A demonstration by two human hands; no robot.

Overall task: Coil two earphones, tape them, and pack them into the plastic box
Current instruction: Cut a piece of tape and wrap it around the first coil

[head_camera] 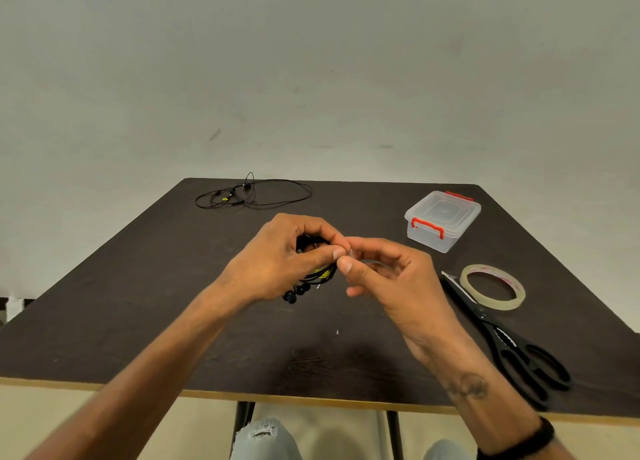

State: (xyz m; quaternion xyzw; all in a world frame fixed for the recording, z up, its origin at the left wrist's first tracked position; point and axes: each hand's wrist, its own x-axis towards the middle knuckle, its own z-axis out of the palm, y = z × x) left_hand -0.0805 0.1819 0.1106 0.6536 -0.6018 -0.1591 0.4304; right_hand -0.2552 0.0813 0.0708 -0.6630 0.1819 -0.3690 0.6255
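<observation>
My left hand (287, 255) is closed around a coiled black earphone (313, 279) above the middle of the table; its earbuds hang below my palm. My right hand (384, 276) pinches a short clear strip of tape (363, 261) against the coil, thumb and forefinger meeting my left fingertips. A second black earphone (252, 194) lies loose and uncoiled at the far left of the table. The clear plastic box (441, 220) with red latches stands shut at the far right.
A roll of clear tape (493, 286) lies flat right of my hands, with black scissors (509, 341) beside it toward the near edge. The dark table (138, 303) ends at a pale front edge; a wall stands behind it.
</observation>
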